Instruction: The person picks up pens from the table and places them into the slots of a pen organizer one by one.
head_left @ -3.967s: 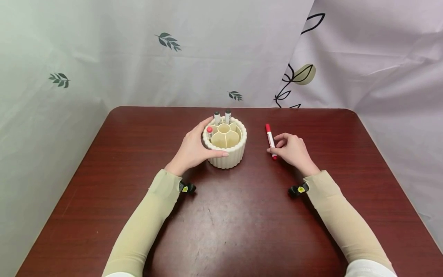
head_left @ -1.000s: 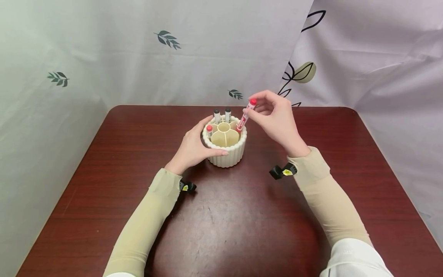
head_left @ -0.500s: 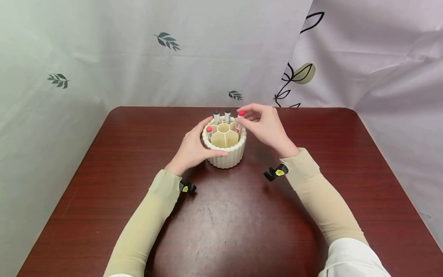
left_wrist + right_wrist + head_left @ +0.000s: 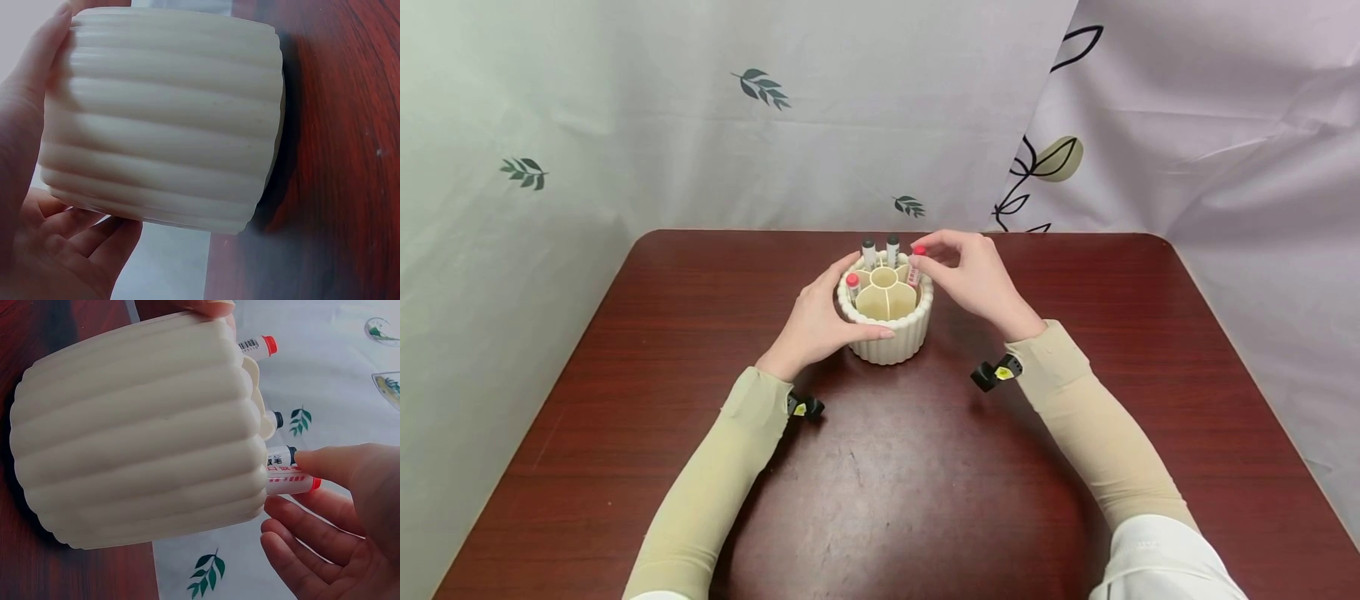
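Note:
A cream fluted pen holder [image 4: 891,343] with petal-shaped compartments stands upright on the table. My left hand [image 4: 814,321] grips its left side, thumb across the front and fingers round the back; the left wrist view shows the ribbed wall [image 4: 169,119] close up. At the right rim, my right hand [image 4: 973,275] pinches the upper end of a red-capped marker [image 4: 913,273], whose lower part is hidden in a right-hand compartment. Two black-capped markers [image 4: 892,250] stand at the back of the holder, and another red-capped marker [image 4: 853,286] at its left.
The dark red wooden table [image 4: 880,467] extends all round the holder. Behind it hangs a pale cloth [image 4: 850,125] with a leaf print. A small black camera [image 4: 996,372] is strapped to the right wrist, another [image 4: 807,407] to the left.
My right hand picked the red-capped marker up off the table, carried it left and lowered it into the holder. Over the last half second it sank slightly. The left hand kept its grip.

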A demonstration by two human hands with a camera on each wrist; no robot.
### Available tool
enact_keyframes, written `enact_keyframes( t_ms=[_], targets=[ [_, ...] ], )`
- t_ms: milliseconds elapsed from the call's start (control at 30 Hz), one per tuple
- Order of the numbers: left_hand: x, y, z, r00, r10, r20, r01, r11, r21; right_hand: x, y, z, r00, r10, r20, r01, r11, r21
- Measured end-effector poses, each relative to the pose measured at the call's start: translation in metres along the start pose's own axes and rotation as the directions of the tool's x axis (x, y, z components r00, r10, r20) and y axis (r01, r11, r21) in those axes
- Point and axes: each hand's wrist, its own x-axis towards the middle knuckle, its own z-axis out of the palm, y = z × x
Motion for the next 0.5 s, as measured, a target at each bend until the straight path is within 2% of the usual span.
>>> enact_keyframes(
  t_ms=[267, 400, 500],
  targets=[
    [-0.005, -0.003, -0.004, 0.999, 0.011, 0.033, -0.012, 0.999, 0.033, -0.003, 0.001, -0.006, 1.0, -0.004, -0.024, 0.004, 1.0, 0.002],
    [-0.012, -0.012, -0.012, 0.998, 0.021, 0.057, -0.027, 0.994, 0.11, -0.009, 0.005, -0.019, 0.997, -0.007, -0.071, 0.005, 1.0, -0.028],
    [-0.017, -0.018, -0.025, 0.997, 0.027, 0.068, -0.041, 0.977, 0.21, -0.015, 0.01, -0.036, 0.994, -0.004, -0.11, -0.003, 0.998, -0.059]
  ],
)
